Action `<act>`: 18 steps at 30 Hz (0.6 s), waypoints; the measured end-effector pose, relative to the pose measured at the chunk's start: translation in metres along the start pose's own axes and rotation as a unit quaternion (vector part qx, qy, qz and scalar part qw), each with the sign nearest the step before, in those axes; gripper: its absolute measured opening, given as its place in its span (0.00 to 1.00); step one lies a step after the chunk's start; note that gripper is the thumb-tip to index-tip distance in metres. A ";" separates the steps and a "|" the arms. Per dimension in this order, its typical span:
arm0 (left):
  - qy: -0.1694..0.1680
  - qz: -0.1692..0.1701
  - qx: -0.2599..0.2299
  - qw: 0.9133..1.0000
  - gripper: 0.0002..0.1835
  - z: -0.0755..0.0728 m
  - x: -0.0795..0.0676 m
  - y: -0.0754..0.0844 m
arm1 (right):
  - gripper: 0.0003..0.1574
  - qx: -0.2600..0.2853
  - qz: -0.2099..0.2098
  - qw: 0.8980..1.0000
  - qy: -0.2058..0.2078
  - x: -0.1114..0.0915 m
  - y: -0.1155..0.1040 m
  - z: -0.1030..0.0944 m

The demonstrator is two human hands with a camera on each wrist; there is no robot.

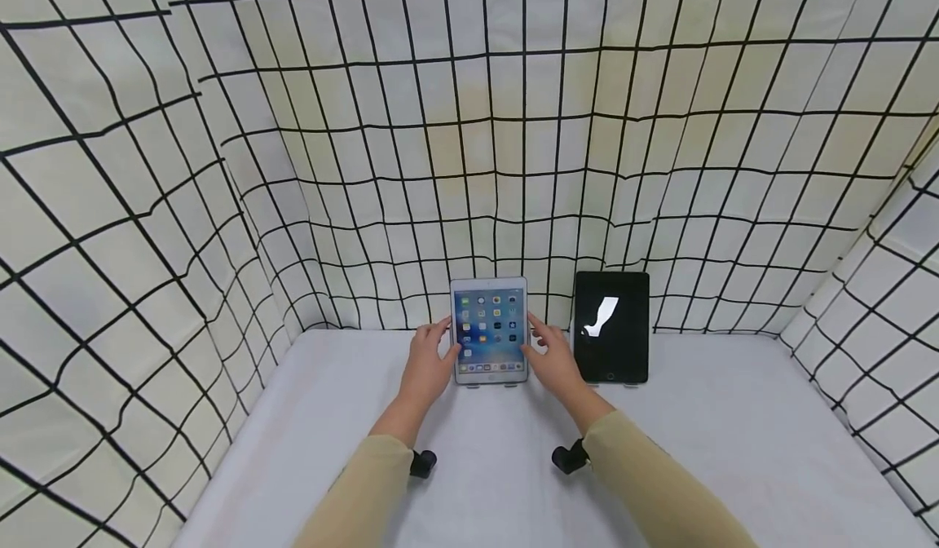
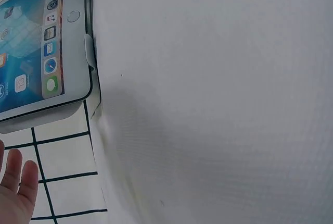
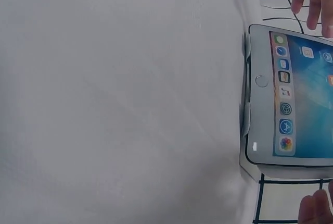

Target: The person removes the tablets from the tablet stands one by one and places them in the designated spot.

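Note:
A white tablet with a lit screen of app icons leans upright on a stand against the back of the table. Two small lips of the stand hook over its lower edge. My left hand holds the tablet's left edge, thumb at the front bezel and index finger higher on the side. On the opposite edge my right hand grips in the same way, its thumb overlapping the bezel. In the wrist views, the other fingers spread away from the tablet.
Right of the white tablet, a black tablet with a dark, glare-marked screen leans on a similar stand. White cloth covers the table. White walls with a black grid enclose the back and sides.

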State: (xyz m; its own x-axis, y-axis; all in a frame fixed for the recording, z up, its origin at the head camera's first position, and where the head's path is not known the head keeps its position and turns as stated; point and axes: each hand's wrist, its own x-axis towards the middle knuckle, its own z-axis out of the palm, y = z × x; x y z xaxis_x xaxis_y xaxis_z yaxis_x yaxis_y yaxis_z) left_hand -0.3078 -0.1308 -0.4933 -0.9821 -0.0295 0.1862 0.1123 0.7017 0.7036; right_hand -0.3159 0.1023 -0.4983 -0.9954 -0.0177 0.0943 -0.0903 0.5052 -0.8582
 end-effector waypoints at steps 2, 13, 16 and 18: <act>0.005 0.002 -0.006 1.000 0.29 0.001 0.000 -0.001 | 0.38 0.020 0.003 1.000 0.006 -0.001 0.001 0.001; 0.034 0.014 -0.022 0.999 0.27 0.005 -0.001 -0.007 | 0.35 0.076 -0.010 0.997 0.010 -0.005 0.004 0.003; 0.034 0.010 -0.024 0.999 0.27 0.007 0.000 -0.008 | 0.35 0.084 -0.001 0.996 0.013 -0.005 0.004 0.004; 0.031 0.004 -0.028 0.999 0.29 0.007 0.000 -0.007 | 0.35 0.084 0.005 0.996 0.013 -0.004 0.004 0.004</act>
State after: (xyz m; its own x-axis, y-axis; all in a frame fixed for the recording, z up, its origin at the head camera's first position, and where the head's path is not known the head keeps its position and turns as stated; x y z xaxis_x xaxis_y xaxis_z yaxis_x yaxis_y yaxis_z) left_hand -0.3099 -0.1312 -0.5032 -0.9702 -0.0692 0.2324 0.1298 0.6614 0.7387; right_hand -0.3122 0.1006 -0.5040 -0.9952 0.0097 0.0969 -0.0873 0.3537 -0.9313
